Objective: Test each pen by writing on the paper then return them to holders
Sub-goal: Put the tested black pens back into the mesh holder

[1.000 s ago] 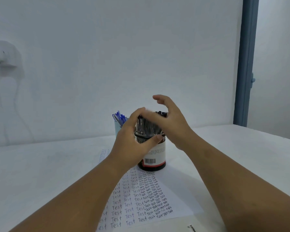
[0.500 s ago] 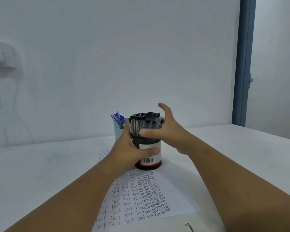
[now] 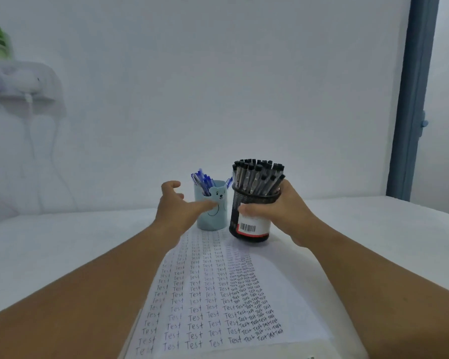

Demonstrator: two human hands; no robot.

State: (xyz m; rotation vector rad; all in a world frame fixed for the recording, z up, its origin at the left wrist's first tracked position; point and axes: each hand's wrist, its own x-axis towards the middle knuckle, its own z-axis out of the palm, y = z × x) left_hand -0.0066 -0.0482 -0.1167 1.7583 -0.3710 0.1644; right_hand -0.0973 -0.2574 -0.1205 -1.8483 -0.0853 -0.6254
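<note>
From the head camera, the right hand [image 3: 283, 211] is wrapped around the black mesh pen holder [image 3: 252, 216], thumb across the front just above its white barcode label and fingers curled behind the rim. The holder stands on the white table [image 3: 62, 242] toward the far edge, at the far end of the sheet of paper [image 3: 213, 294], and is packed with black-capped pens [image 3: 257, 177] standing upright and leaning a little.

Just beside it on the left stands a light blue cup with a bear face [image 3: 213, 208], holding blue pens [image 3: 204, 180]. The left hand [image 3: 176, 206] reaches toward this cup with fingers spread and loose, the thumb touching or almost touching its front; it grips nothing.

The paper lies in the middle of the table, running toward the near edge, covered in columns of the handwritten word "Test".
</note>
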